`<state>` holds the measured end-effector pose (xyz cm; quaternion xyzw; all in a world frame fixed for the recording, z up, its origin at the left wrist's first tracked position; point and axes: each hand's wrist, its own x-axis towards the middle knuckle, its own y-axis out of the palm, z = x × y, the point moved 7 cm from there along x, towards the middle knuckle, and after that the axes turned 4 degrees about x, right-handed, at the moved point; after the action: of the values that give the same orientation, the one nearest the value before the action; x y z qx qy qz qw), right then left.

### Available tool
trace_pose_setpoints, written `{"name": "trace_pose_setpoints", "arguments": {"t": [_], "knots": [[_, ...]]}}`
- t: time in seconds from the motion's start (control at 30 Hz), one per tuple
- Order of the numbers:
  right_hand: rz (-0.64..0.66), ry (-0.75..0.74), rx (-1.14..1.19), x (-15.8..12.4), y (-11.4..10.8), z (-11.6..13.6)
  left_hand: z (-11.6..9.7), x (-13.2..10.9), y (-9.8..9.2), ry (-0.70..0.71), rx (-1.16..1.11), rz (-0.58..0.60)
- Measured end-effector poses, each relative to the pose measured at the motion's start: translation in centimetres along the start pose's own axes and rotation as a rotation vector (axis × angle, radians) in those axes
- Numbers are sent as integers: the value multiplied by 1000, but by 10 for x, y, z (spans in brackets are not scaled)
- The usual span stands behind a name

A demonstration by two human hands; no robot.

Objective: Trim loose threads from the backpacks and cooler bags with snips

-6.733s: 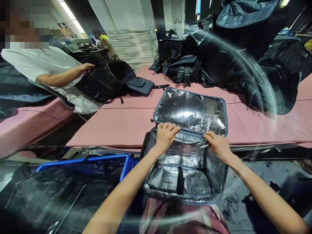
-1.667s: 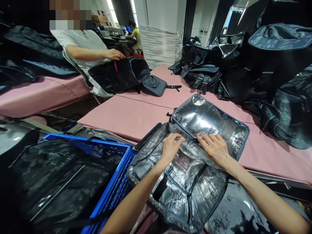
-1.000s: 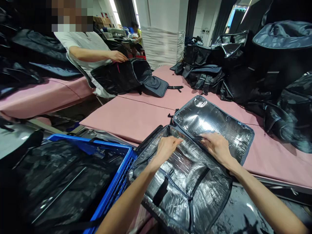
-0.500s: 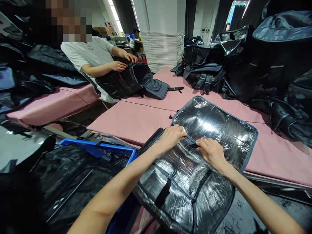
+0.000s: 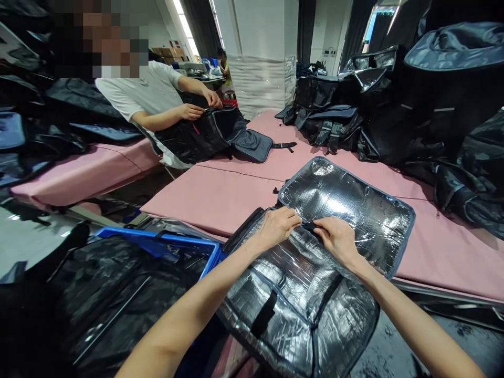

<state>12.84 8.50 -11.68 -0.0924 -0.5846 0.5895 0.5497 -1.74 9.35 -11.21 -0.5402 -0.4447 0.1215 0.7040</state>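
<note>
A bag with a shiny silver insulated lining lies opened out in front of me. Its flat, foil-faced lid with grey edging rests on the pink table beyond. My left hand pinches the bag's dark edging where the lid meets the body. A short way to its right, my right hand has its thumb and fingers closed on the same edging. A dark bit of fabric partly shows between the hands; the fingertips hide the rest. A black strap lies against the lining nearer me.
A blue crate with black bags stands at the lower left. Across the pink table, a co-worker's hands handle another black bag. Dark bags are piled along the right side. A white pillar rises behind.
My right hand has shifted slightly up and to the left, with its fingers more closed. The dark tab below it shows less. My left hand has barely moved. The co-worker's hands have shifted slightly.
</note>
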Motion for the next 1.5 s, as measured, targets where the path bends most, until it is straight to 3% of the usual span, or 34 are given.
{"name": "trace_pose_setpoints", "arguments": {"t": [0.27,0.37,0.47,0.57,0.7,0.83,0.9,1.1,1.27,1.37,1.5], "knots": [[45,16,4,9,12,4,-2,3,-1,-83,-151,-35],[48,191,186,3,-4,-16,12,-4,-3,-262,-380,-44],[60,333,253,-23,-30,-35,12,-11,-7,-348,-502,-36],[153,238,98,-63,-41,-31,-17,-9,-8,-192,-320,-58],[171,32,-317,-111,-36,-11,-65,-7,15,168,-180,-37],[78,-156,-470,-134,-31,8,-79,-21,27,396,-139,-74],[45,-198,-449,-137,-32,12,-80,-26,26,425,-129,-77],[-25,-189,-373,-134,-38,12,-85,-3,21,315,-139,7],[1,-161,-344,-135,-36,8,-107,15,28,559,13,187],[32,-49,-218,-135,-35,-3,-115,13,32,688,102,230],[4,217,111,-132,-42,-24,-111,7,40,640,144,224]]}}
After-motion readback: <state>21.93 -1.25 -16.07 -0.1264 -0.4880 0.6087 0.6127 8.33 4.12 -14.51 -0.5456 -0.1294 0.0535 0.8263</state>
